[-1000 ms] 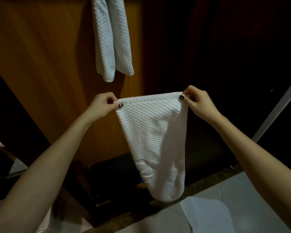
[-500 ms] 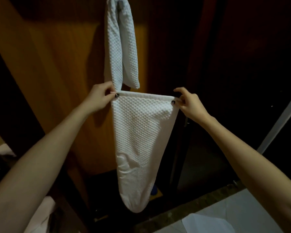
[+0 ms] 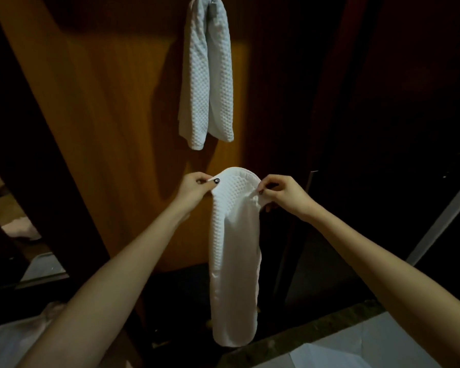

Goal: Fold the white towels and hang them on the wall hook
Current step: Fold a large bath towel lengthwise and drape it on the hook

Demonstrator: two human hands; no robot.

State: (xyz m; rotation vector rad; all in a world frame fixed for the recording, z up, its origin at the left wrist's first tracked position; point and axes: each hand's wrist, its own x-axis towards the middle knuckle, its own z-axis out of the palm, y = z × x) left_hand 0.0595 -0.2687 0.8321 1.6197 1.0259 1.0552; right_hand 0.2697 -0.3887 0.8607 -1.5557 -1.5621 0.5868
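A white waffle-textured towel (image 3: pixel 234 248) hangs long and narrow in front of me, its top edge bowed upward between my hands. My left hand (image 3: pixel 194 188) pinches the towel's upper left corner. At the upper right corner, my right hand (image 3: pixel 283 193) pinches the gathered cloth. Above them a second white towel (image 3: pixel 206 83) hangs folded over a small metal hook (image 3: pixel 213 10) on the orange wooden panel (image 3: pixel 112 115). The held towel is well below the hook and apart from the hung one.
A dark doorway and door frame (image 3: pixel 383 128) fill the right side. Pale tiled floor (image 3: pixel 383 343) with a dark stone threshold lies at the lower right. White cloth (image 3: pixel 14 338) sits at the lower left, and dim clutter shows at the far left.
My hands have come closer together, so the towel's top edge went from stretched flat to bunched and arched. The view tilted up, bringing the hook and the whole hung towel into sight.
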